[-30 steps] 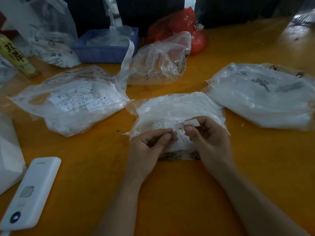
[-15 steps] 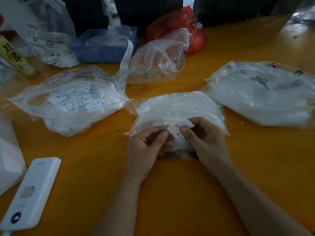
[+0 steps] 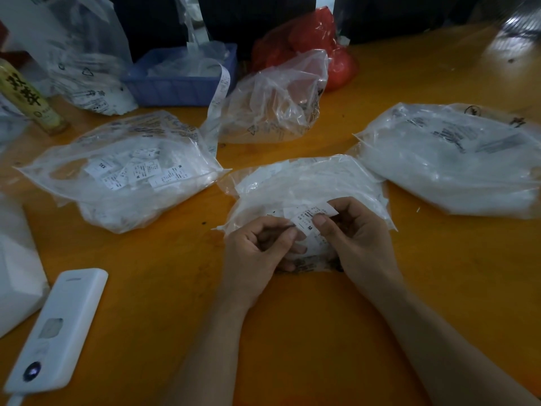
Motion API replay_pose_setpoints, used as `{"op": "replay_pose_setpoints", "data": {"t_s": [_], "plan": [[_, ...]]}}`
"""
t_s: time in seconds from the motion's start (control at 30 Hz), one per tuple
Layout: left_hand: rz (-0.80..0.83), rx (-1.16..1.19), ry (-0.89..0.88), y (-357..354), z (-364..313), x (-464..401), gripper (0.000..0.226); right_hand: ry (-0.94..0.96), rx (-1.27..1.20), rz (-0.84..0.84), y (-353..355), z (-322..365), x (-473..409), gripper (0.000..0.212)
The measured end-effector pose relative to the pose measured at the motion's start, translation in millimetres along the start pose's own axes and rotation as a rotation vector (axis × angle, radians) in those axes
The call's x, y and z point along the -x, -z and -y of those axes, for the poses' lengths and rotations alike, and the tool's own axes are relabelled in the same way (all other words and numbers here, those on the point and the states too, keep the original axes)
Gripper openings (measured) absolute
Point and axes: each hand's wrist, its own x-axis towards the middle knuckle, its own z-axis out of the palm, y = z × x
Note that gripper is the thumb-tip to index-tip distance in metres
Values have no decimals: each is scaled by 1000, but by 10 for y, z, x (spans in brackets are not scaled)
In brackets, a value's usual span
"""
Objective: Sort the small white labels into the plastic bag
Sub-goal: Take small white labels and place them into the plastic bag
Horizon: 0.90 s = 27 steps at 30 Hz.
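Right hand (image 3: 361,238) pinches a label (image 3: 304,222) between thumb and fingers — "M" faces up. Left hand (image 3: 254,247) has fingers curled at the label's near edge; whether it grips it, cannot tell. Both sit over the middle bag (image 3: 307,183) on the table (image 3: 292,332).

Advice: read the size, peel off one label only — then drop it into the matching bag. Left bag (image 3: 117,177) shows mixed sizes.

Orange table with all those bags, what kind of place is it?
Probably a clothing packing or sorting workbench: clear bags of size labels, a label marked M pinched in both hands, a blue bin.
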Motion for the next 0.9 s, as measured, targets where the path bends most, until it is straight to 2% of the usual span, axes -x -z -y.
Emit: {"op": "replay_pose_setpoints", "data": {"t_s": [0.07,0.27,0.37,0.53,0.67,0.8,0.9], "plan": [[-3,11,-8,8,10,-1,8,-2,-4,10,-4,1,0,8],[-99,43,28,21,12,-13,20,-18,-14,56,12,5,-8,6],[-98,24,16,16,24,-13,21,-41,-8,70,25,-7,-8,6],[-71,17,10,12,19,9,15,-30,45,101,12,-21,0,12],[-62,33,18,6,21,14,17,14,58,31,-1,-37,7,27],[-112,28,50,-7,13,15,16,76,245,-2,-25,-64,21,11],[-127,16,57,-10,16,7,17,118,344,31,-43,-53,22,9]]}}
